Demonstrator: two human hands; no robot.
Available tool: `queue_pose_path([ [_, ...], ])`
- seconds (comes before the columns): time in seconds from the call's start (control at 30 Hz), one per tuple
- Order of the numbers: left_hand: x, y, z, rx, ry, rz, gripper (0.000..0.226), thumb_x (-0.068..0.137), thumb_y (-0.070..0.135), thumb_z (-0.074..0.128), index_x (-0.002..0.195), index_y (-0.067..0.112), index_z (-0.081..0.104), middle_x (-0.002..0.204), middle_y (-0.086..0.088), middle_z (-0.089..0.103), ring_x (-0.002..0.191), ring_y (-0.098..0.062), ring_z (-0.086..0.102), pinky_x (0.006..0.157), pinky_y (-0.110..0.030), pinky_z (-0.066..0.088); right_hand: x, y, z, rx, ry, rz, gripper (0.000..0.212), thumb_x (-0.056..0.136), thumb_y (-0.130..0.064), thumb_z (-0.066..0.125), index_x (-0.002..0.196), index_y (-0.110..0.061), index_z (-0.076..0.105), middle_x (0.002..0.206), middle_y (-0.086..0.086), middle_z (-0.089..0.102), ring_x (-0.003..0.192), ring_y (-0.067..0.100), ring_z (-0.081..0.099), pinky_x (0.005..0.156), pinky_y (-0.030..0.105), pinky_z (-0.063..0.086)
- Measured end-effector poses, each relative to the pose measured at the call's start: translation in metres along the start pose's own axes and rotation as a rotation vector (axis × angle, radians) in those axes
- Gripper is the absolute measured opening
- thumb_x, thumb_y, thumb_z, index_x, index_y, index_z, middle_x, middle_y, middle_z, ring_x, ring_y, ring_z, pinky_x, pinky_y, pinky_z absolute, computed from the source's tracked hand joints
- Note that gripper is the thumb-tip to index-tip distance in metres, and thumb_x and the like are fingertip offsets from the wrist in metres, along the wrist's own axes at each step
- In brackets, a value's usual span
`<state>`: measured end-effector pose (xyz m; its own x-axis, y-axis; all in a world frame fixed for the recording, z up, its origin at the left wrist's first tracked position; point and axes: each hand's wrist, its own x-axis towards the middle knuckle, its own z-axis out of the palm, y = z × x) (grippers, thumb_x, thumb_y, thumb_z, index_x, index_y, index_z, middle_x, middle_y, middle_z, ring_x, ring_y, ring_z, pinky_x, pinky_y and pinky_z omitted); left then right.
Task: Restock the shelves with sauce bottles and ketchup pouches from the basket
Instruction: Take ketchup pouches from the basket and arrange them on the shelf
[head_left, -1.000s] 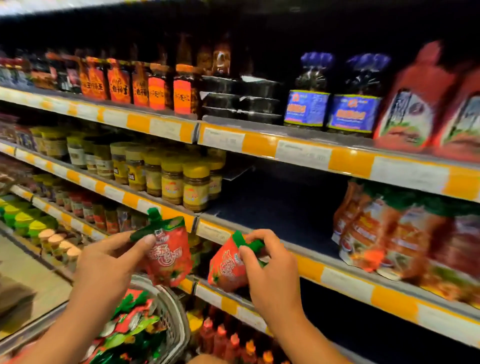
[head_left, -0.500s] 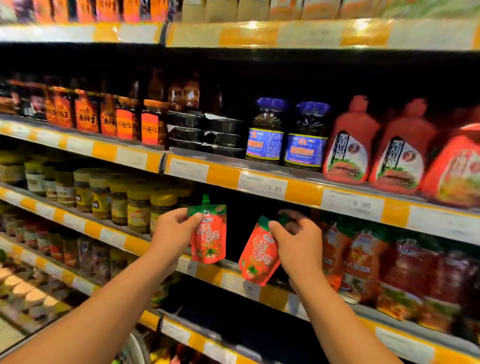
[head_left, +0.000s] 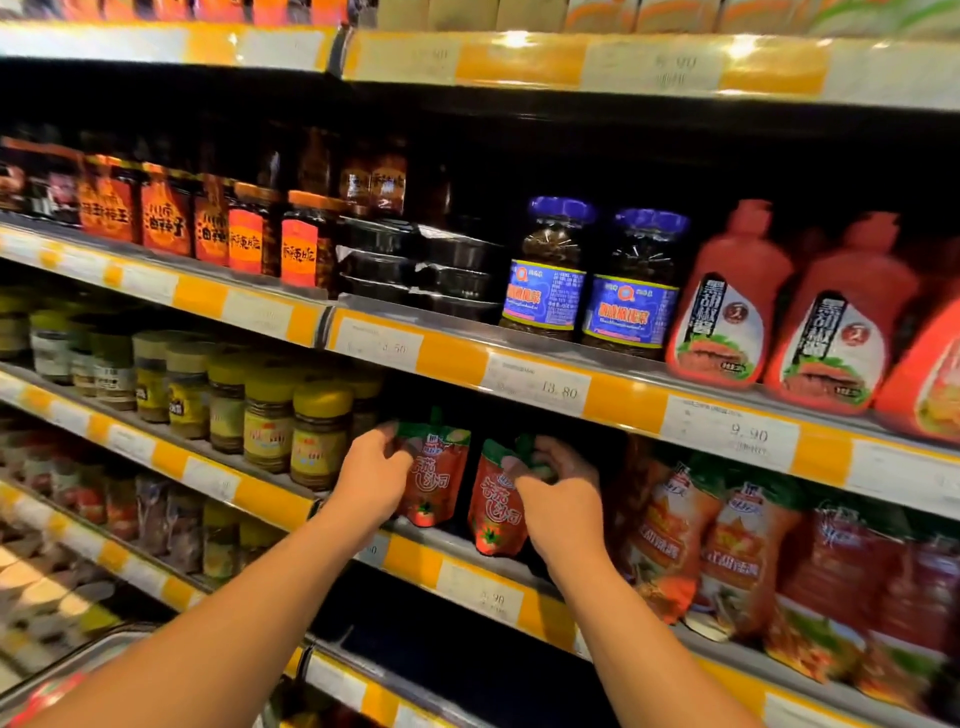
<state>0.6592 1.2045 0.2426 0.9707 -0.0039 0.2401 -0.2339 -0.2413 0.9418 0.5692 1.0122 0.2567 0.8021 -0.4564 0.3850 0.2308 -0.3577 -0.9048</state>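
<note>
Holding two red, green-topped ketchup pouches upright over the shelf gap: your left hand (head_left: 375, 477) grips one (head_left: 435, 470), your right hand (head_left: 558, 499) the other (head_left: 493, 506), side by side.

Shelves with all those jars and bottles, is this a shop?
Most likely a supermarket's sauce aisle. The shelves carry price tags on their yellow edge strips, rows of identical yellow-lidded jars and red sauce bottles stand lined up, and two hands are placing ketchup pouches.

Yellow-lidded jars (head_left: 270, 415) beside blue-lidded jars (head_left: 592, 275).
</note>
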Motion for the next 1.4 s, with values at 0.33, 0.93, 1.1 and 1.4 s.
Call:
queue_pose_path([
  [0.33, -0.017, -0.022, -0.006, 0.313, -0.129, 0.138, 0.046, 0.085, 0.036, 0.083, 0.113, 0.033, 0.048, 0.102, 0.014, 0.063, 0.090, -0.005, 0.063, 0.063, -0.020, 0.047, -0.012, 0.014, -0.013, -0.426, -0.322, 0.240, 0.027, 0.084, -0.034, 0.082, 0.094, -0.013, 0.068, 0.072, 0.003, 0.068, 0.063, 0.016, 0.063, 0.055, 0.028, 0.052],
  [0.93, 0.024, -0.005, 0.011, 0.326, -0.221, 0.169, 0.057, 0.092, 0.018, 0.078, 0.143, 0.009, 0.054, 0.135, -0.014, 0.064, 0.124, -0.033, 0.061, 0.106, -0.045, 0.049, 0.032, 0.042, 0.015, -0.330, -0.314, 0.089, 0.041, 0.081, -0.019, 0.087, 0.114, -0.032, 0.066, 0.097, -0.017, 0.065, 0.084, 0.000, 0.059, 0.086, 0.027, 0.044],
  [1.1, 0.046, -0.007, 0.019, 0.497, -0.187, 0.155, 0.051, 0.096, 0.032, 0.072, 0.139, 0.009, 0.059, 0.139, -0.014, 0.064, 0.126, -0.032, 0.060, 0.105, -0.042, 0.048, 0.045, 0.056, 0.025, -0.424, -0.314, 0.017, 0.036, 0.077, -0.020, 0.089, 0.087, -0.041, 0.061, 0.080, -0.031, 0.059, 0.072, -0.018, 0.051, 0.064, 0.009, 0.035],
  [1.4, 0.076, -0.025, 0.027, 0.433, -0.080, 0.210, 0.042, 0.091, 0.023, 0.074, 0.130, 0.012, 0.065, 0.125, -0.012, 0.070, 0.114, -0.032, 0.066, 0.097, -0.042, 0.054, 0.065, 0.066, 0.039, -0.408, -0.329, -0.042, 0.028, 0.080, -0.024, 0.088, 0.094, -0.038, 0.069, 0.095, -0.023, 0.072, 0.087, -0.012, 0.063, 0.077, 0.020, 0.045],
])
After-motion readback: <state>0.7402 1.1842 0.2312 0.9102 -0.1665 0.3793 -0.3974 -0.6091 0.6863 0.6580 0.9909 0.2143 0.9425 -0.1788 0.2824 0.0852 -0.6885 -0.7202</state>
